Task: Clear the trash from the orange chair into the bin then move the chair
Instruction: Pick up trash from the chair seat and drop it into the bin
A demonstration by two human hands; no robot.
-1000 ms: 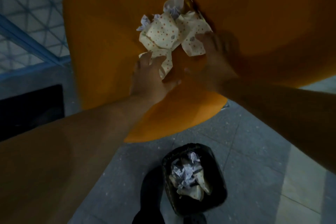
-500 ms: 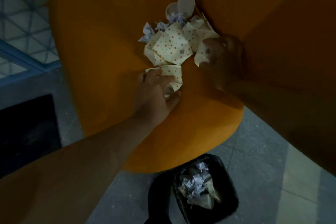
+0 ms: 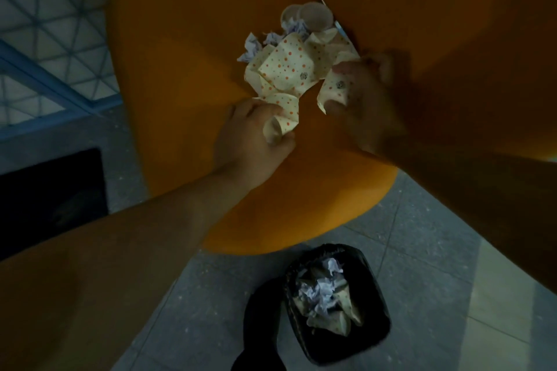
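Left hand (image 3: 251, 132) pinches a dotted wrapper (image 3: 281, 117) at frame centre. Right hand (image 3: 360, 99), fingers curled, grips another wrapper (image 3: 336, 90). Remaining trash (image 3: 289, 60) lies heaped on the orange chair (image 3: 187, 69). Bin (image 3: 334, 304) stands lower centre, presumably for a short drop.

There is one view only, from the person's head, looking steeply down and forward. It sits close over the chair (image 3: 187, 75), whose seat fills the far half; the floor (image 3: 422, 250) and bin (image 3: 373, 340) lie nearest, below.
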